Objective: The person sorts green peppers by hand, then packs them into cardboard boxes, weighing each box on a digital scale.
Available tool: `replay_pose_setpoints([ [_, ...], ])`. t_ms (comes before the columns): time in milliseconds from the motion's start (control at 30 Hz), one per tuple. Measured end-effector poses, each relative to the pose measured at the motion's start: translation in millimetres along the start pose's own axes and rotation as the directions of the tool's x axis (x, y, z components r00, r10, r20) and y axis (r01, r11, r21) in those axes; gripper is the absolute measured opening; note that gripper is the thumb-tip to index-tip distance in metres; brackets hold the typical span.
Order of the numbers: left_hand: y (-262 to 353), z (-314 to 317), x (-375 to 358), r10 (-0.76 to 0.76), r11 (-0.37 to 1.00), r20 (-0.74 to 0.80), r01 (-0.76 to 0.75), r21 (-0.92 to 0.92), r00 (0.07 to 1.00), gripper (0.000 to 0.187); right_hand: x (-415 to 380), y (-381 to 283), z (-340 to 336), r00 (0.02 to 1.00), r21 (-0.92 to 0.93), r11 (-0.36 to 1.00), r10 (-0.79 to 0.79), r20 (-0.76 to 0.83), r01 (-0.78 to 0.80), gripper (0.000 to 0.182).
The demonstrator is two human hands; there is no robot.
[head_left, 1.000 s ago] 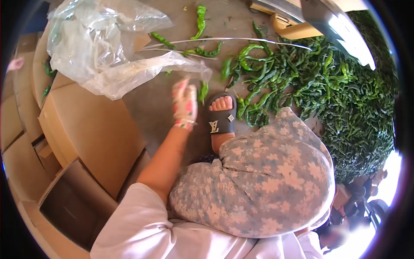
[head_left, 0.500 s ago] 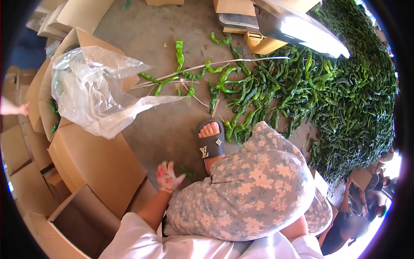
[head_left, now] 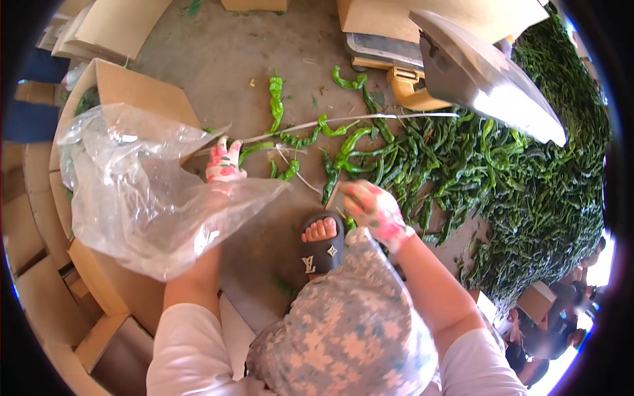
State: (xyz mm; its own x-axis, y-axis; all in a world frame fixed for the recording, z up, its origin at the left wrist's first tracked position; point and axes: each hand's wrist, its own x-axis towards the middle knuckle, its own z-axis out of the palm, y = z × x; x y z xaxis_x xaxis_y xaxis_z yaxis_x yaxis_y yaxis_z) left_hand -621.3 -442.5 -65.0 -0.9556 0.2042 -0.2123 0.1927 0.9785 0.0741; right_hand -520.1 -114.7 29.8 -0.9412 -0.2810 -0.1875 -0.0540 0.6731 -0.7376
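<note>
My left hand [head_left: 225, 165], in a white glove with red patches, reaches over the floor beside a clear plastic bag [head_left: 112, 191]. Its fingers are apart, near a white strap [head_left: 310, 124] and a few green peppers [head_left: 254, 152]; part of my wrist shows through the bag film. My right hand [head_left: 378, 212], gloved alike, hovers at the near edge of the spread of long green peppers [head_left: 409, 155]. Its fingers stretch leftward, slightly blurred, near a thin brown stick [head_left: 332, 196]. I see nothing held in either hand.
The bag lines an open cardboard box [head_left: 142, 99] on the left, with more boxes [head_left: 33, 284] around it. A platform scale [head_left: 383, 49] carrying a box stands at the top. A large pepper heap [head_left: 548, 171] fills the right, with people [head_left: 545, 340] beyond. My sandalled foot [head_left: 321, 244] is at centre.
My left hand has moved up and forward from beside my knee to the bag's edge. My right hand has come into view over the peppers. My view has shifted slightly.
</note>
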Motion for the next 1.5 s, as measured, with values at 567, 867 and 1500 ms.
replay_pose_setpoints([
  [567,256.1,43.0,-17.3,-0.103,0.628,-0.034,0.038,-0.777,0.994,0.038,35.3,84.2,-88.6,0.970,-0.663,0.748,0.170,0.174,-0.012,0.020],
  [867,315.6,-111.6,8.9,0.584,0.158,-0.316,-0.486,-0.860,0.748,0.038,-121.5,134.7,-184.8,0.842,-0.551,0.685,0.175,-0.510,-0.476,0.062],
  [1500,76.5,21.1,-201.4,-0.372,0.528,0.136,0.331,-0.782,0.918,0.041,-218.1,10.3,-64.4,0.834,-0.084,0.834,0.531,-0.152,-0.546,0.035],
])
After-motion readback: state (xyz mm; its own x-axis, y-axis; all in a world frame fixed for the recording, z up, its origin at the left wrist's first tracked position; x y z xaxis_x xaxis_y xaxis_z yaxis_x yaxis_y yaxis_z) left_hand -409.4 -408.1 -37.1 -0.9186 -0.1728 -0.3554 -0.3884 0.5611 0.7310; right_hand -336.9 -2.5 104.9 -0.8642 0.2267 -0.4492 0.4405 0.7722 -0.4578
